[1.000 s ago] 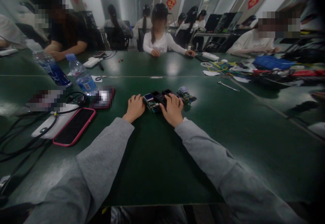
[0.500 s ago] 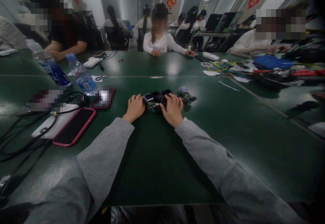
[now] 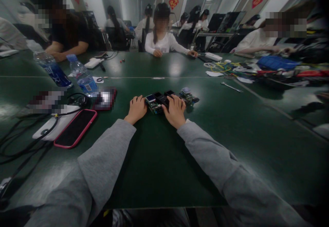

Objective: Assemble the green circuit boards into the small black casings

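Near the middle of the green table (image 3: 164, 158), my left hand (image 3: 137, 109) rests at the left side of a circuit board with a small screen (image 3: 153, 103). My right hand (image 3: 175, 110) lies over the near right part of a black device (image 3: 162, 98) beside that board, its thumb at the board's right edge. The fingers of both hands are bent and slightly apart. A second circuit board (image 3: 189, 96) with a light screen sits just right of my right hand. What lies under my right fingers is partly hidden.
At left are a pink-edged phone (image 3: 75, 128), a white case (image 3: 48, 126), cables and two water bottles (image 3: 83, 78). A wrench (image 3: 231, 87) and a cable pile (image 3: 277, 64) lie at right. Across the table sits a person in white (image 3: 164, 42).
My hands and the boards have not visibly moved. The person at the far right has shifted slightly, with their hands a little changed.
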`<state>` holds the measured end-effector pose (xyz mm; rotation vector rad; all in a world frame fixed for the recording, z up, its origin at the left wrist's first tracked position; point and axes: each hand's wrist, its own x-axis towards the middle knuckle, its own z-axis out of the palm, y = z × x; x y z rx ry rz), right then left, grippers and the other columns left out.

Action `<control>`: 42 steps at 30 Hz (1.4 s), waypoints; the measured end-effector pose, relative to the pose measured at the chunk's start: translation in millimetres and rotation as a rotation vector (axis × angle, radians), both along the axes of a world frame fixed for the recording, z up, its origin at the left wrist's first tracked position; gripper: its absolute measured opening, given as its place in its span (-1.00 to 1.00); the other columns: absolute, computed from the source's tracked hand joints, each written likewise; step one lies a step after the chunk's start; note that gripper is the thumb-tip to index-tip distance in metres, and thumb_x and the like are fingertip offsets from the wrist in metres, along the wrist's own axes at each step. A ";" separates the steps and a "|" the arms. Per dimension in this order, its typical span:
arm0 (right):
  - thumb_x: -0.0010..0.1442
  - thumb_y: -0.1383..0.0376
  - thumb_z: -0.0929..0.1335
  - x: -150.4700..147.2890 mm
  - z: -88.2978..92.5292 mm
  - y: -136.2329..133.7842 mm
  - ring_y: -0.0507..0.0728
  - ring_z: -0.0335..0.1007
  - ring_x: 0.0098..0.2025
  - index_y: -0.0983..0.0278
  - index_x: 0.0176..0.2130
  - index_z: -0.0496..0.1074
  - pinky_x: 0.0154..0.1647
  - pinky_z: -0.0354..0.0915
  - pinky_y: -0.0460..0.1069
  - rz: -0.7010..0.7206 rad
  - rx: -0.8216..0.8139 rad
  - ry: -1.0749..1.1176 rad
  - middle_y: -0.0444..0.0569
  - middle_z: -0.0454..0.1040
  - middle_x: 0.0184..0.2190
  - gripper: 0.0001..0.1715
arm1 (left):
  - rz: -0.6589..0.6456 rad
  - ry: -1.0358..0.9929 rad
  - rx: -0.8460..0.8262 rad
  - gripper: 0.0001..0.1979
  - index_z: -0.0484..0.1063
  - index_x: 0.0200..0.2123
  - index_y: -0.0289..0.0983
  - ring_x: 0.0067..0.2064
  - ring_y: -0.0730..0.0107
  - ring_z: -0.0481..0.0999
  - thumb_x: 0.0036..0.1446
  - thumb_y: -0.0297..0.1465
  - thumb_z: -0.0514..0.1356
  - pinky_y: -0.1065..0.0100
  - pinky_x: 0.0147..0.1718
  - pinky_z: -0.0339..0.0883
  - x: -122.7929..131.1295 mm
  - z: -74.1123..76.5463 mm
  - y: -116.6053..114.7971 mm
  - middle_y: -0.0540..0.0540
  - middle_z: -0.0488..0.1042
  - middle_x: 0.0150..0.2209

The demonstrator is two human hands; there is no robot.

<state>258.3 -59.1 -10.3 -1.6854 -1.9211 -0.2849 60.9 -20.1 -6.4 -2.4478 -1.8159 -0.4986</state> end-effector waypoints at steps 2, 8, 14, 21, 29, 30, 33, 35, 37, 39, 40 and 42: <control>0.36 0.11 0.14 0.0 0.4 -0.1 0.30 -0.02 0.29 0.37 0.21 0.19 0.30 -0.16 0.26 -0.001 -0.004 -0.002 0.23 0.16 0.23 -0.44 | 0.000 0.001 -0.002 -0.55 0.26 0.19 -0.32 0.26 0.02 0.17 0.29 -0.37 -0.09 -0.02 0.19 0.14 -0.1 0.0 0.0 -0.23 0.24 0.28; 0.35 0.11 0.15 -0.8 1.3 -0.8 0.29 -0.01 0.28 0.37 0.20 0.20 0.31 -0.16 0.25 -0.002 0.000 0.001 0.22 0.17 0.22 -0.44 | 0.007 -0.007 -0.014 -0.55 0.27 0.19 -0.31 0.26 0.02 0.17 0.29 -0.37 -0.08 -0.03 0.19 0.13 0.4 1.0 0.6 -0.24 0.24 0.28; 0.35 0.11 0.15 -0.4 0.0 -0.4 0.29 -0.02 0.28 0.36 0.20 0.20 0.31 -0.17 0.26 -0.005 0.007 -0.008 0.21 0.17 0.23 -0.45 | 0.001 -0.003 -0.019 -0.56 0.27 0.19 -0.30 0.26 0.02 0.17 0.29 -0.36 -0.08 -0.03 0.19 0.14 -0.2 1.5 0.4 -0.24 0.23 0.28; 0.35 0.11 0.15 -0.3 1.1 -0.5 0.29 -0.04 0.29 0.37 0.21 0.19 0.31 -0.18 0.26 -0.007 -0.021 -0.012 0.22 0.15 0.23 -0.43 | -0.001 0.001 -0.010 -0.55 0.26 0.20 -0.31 0.26 0.01 0.16 0.28 -0.37 -0.07 -0.03 0.18 0.14 0.1 0.9 -0.1 -0.25 0.22 0.28; 0.34 0.11 0.15 -0.4 0.3 -0.1 0.30 0.00 0.28 0.35 0.20 0.21 0.29 -0.16 0.27 -0.003 0.002 -0.007 0.22 0.17 0.23 -0.44 | 0.011 -0.001 -0.011 -0.55 0.27 0.19 -0.30 0.26 0.01 0.17 0.29 -0.37 -0.08 -0.02 0.19 0.14 0.9 1.0 0.2 -0.23 0.23 0.28; 0.34 0.11 0.15 -0.3 0.2 -0.1 0.30 0.00 0.28 0.35 0.20 0.21 0.30 -0.16 0.27 -0.002 0.004 -0.009 0.22 0.17 0.23 -0.44 | 0.006 -0.003 -0.006 -0.55 0.27 0.19 -0.31 0.25 0.01 0.18 0.29 -0.37 -0.08 -0.02 0.18 0.14 0.7 0.6 0.4 -0.24 0.24 0.28; 0.35 0.11 0.15 -0.3 0.3 -0.3 0.30 -0.01 0.28 0.37 0.20 0.20 0.30 -0.17 0.26 -0.002 0.012 -0.021 0.22 0.17 0.23 -0.44 | -0.002 -0.003 0.007 -0.55 0.27 0.18 -0.33 0.25 0.02 0.18 0.29 -0.37 -0.09 -0.01 0.18 0.14 0.2 -0.4 0.6 -0.25 0.25 0.27; 0.35 0.12 0.15 -0.4 0.4 -0.6 0.31 0.00 0.28 0.38 0.20 0.20 0.30 -0.16 0.26 -0.004 0.014 -0.025 0.23 0.17 0.23 -0.44 | 0.000 0.002 0.007 -0.55 0.28 0.18 -0.32 0.25 0.02 0.18 0.30 -0.37 -0.10 0.00 0.19 0.14 0.0 -0.4 0.4 -0.23 0.25 0.27; 0.34 0.12 0.16 -0.6 0.7 -0.9 0.31 0.00 0.28 0.37 0.20 0.20 0.30 -0.16 0.27 -0.004 0.011 -0.024 0.23 0.17 0.23 -0.44 | 0.000 0.002 0.000 -0.55 0.28 0.19 -0.32 0.25 0.02 0.18 0.30 -0.36 -0.10 -0.01 0.18 0.14 0.1 0.1 0.3 -0.23 0.24 0.27; 0.34 0.12 0.16 -0.7 1.1 -1.3 0.31 -0.01 0.28 0.37 0.21 0.20 0.30 -0.16 0.27 -0.003 0.002 -0.021 0.23 0.16 0.23 -0.44 | 0.000 -0.003 -0.008 -0.55 0.27 0.19 -0.31 0.26 0.02 0.17 0.30 -0.36 -0.10 -0.02 0.19 0.13 0.2 0.7 0.4 -0.24 0.24 0.28; 0.34 0.12 0.16 -0.8 1.4 -1.5 0.31 -0.02 0.28 0.37 0.21 0.19 0.30 -0.17 0.27 -0.003 -0.002 -0.020 0.23 0.16 0.23 -0.44 | 0.001 -0.006 -0.013 -0.55 0.26 0.20 -0.31 0.27 0.02 0.16 0.31 -0.36 -0.10 -0.03 0.19 0.13 0.2 0.9 0.4 -0.24 0.23 0.28; 0.34 0.12 0.16 -0.9 1.8 -1.8 0.31 -0.01 0.28 0.37 0.21 0.19 0.30 -0.17 0.26 -0.004 -0.006 -0.020 0.23 0.16 0.23 -0.44 | 0.006 -0.010 -0.023 -0.55 0.26 0.20 -0.30 0.28 0.02 0.15 0.31 -0.35 -0.09 -0.04 0.20 0.12 0.1 1.0 0.7 -0.23 0.22 0.29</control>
